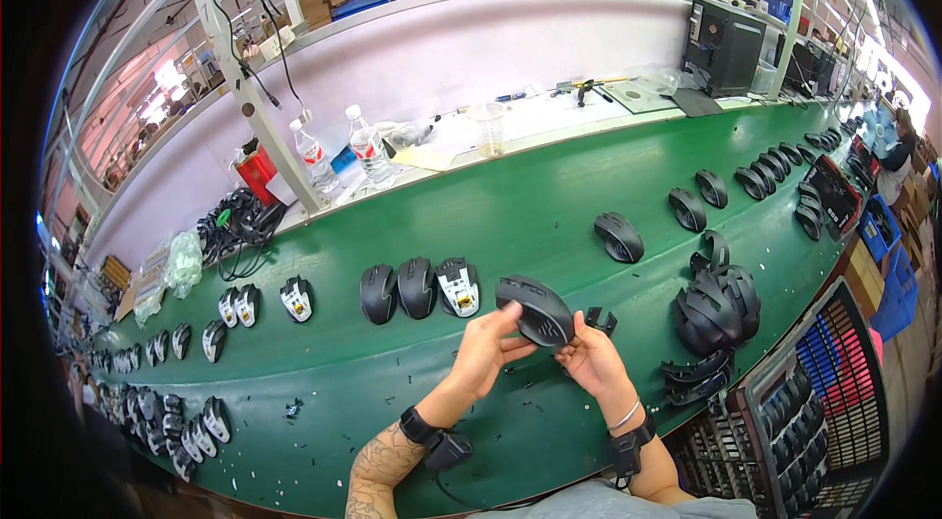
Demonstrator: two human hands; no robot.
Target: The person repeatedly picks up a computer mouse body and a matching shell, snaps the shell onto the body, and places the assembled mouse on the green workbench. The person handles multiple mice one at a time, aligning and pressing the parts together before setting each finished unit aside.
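Observation:
Between my two hands, above the green bench, is a black computer mouse [536,311]. My left hand [487,350] grips its left side, thumb on the shell. At its lower right end, the fingers of my right hand [587,354] pinch the mouse near the edge. Just left of my hands, two black mice [416,287] stand beside a mouse with its white inner frame showing [457,285]. Small black plastic parts [601,321] lie right of my right hand. A pile of black mouse shells [716,309] sits farther right.
More mice line the bench [549,195] toward both ends. A black crate [844,372] holding mouse parts stands at the lower right. Two water bottles [369,146] and a clear cup [487,130] are along the back ledge. Tangled black cables [241,225] lie at left.

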